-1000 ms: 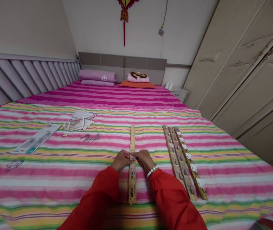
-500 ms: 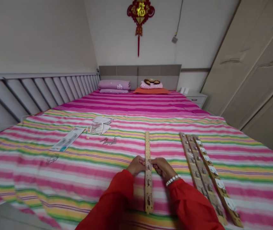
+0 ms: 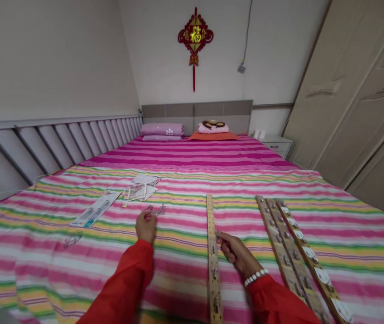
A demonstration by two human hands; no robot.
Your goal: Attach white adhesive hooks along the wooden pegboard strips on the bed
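A narrow wooden strip (image 3: pixel 211 220) with rows of small holes lies lengthwise on the striped bedspread. Several small metal fittings (image 3: pixel 214 272) sit along its near half. My right hand (image 3: pixel 235 253), wearing a white bead bracelet, is beside the strip's right edge, thumb and forefinger pinched close to it. Whatever those fingertips hold is too small to name. My left hand (image 3: pixel 145 226) reaches to a little pile of loose metal pieces (image 3: pixel 159 210), its fingers closed at the pile's near side. What they grip is hidden.
Three more strips (image 3: pixel 281 245) with metal fittings lie to the right, the outermost bearing white cards. On the left are a blister package (image 3: pixel 96 209), crumpled clear-and-white packaging (image 3: pixel 141 189) and a small wire bundle (image 3: pixel 72 239). Folded bedding (image 3: pixel 162 129) rests by the headboard.
My left hand has left the strip and moved left to the loose metal pieces. My right hand stays beside the strip. The view has tilted up slightly.
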